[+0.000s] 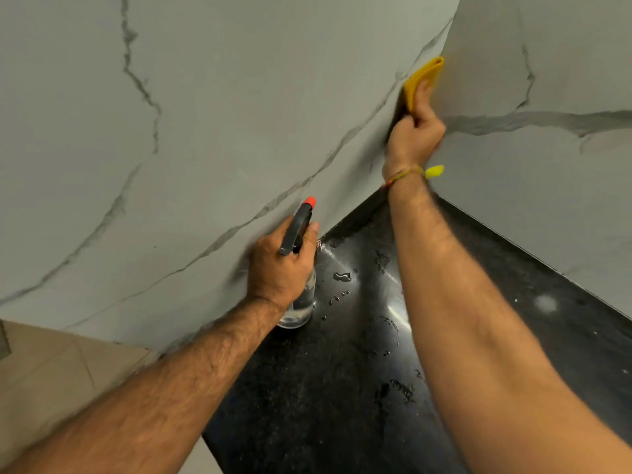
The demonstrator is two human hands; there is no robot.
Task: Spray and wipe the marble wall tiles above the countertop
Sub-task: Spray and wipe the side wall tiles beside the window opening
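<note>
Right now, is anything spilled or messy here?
Yes. Water drops and a small puddle sit on the black countertop, beside the spray bottle in the left hand. Probably spray runoff from the wall.

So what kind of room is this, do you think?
Probably a kitchen corner: a polished black stone countertop with water drops meets two veined marble wall tiles, one being wiped with a yellow cloth.
</note>
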